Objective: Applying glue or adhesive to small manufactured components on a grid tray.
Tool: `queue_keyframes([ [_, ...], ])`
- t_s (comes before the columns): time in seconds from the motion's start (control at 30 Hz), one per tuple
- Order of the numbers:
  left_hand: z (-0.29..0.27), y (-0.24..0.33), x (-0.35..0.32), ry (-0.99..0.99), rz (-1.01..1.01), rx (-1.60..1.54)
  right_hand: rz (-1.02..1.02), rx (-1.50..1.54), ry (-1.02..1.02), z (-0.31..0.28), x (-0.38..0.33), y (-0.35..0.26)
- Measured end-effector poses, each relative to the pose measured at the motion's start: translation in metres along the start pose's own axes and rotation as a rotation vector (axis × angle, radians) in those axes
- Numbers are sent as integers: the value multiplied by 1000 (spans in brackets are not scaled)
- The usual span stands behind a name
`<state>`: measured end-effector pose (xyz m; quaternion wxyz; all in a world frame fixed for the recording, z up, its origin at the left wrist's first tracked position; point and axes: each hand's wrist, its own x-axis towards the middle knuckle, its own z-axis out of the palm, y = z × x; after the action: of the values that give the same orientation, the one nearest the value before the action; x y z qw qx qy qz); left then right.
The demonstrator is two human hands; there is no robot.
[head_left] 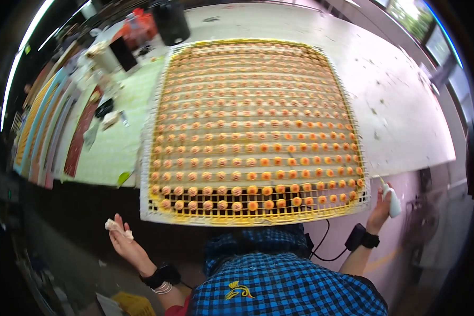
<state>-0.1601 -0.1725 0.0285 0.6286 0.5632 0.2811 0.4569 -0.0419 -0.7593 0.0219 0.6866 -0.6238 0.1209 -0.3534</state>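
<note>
A large yellow mesh rack (205,218) with a pale wrapped rim lies on the table, its near edge overhanging toward me. Rows of small round orange pieces (268,204) sit across it; those at the front right look deeper orange, the others paler and pinkish. Off the rack's near right corner, my right hand (380,213) is closed around a pale squeeze bottle (391,203) with a thin nozzle pointing up. To the left of the rack's near left corner, below table height, my left hand (125,243) grips a crumpled white cloth or tissue (112,226). Neither hand touches the rack.
On the left, a pale green table covering (134,105) bears a dark red strip (81,131) and small items. Coloured boards (42,126) stand at the far left. A black container (169,23) and an orange-red bag (139,26) sit behind. Scraps dot the white tabletop (395,110) on the right.
</note>
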Motion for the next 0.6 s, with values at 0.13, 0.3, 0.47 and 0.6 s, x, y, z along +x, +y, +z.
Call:
queue_keyframes([
  [0.13, 27, -27, 8, -25, -72, 47, 120, 40, 75, 10, -10, -2],
  [0.3, 44, -38, 9, -123, -167, 1, 189, 121, 43, 10, -12, 0],
  [0.47, 54, -40, 12, -152, -250, -14, 203, 79, 83, 12, -15, 1],
  [0.6, 51, -41, 15, -148, -285, 68, 231, 106, 47, 7, -11, 2],
])
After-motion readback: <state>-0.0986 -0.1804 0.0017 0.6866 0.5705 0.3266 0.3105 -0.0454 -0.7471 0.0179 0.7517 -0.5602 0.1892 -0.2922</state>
